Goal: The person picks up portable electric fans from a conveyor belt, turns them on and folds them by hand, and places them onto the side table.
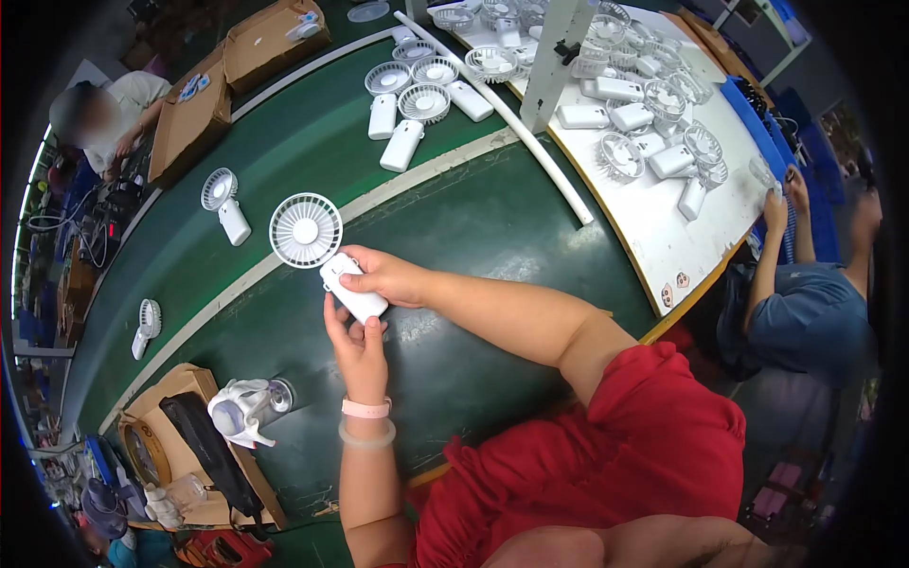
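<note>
A white handheld fan (306, 230) is gripped in both my hands above the green bench, its round grille pointing up and left. My right hand (396, 277) wraps the upper part of the handle, thumb lying across its face. From below, my left hand (360, 352) supports the handle's lower end with fingers and thumb. Past the pale line, a second fan (227, 208) lies on the green belt, and another small fan (146, 328) rests farther left.
Several fans (423, 102) cluster at the belt's far end beside a white pipe (540, 151). More fans cover the white table (615, 227), where a co-worker (805, 312) sits. At lower left stand a cardboard tray (194, 379) and a white-wrapped container (248, 412). Another person (128, 104) works opposite.
</note>
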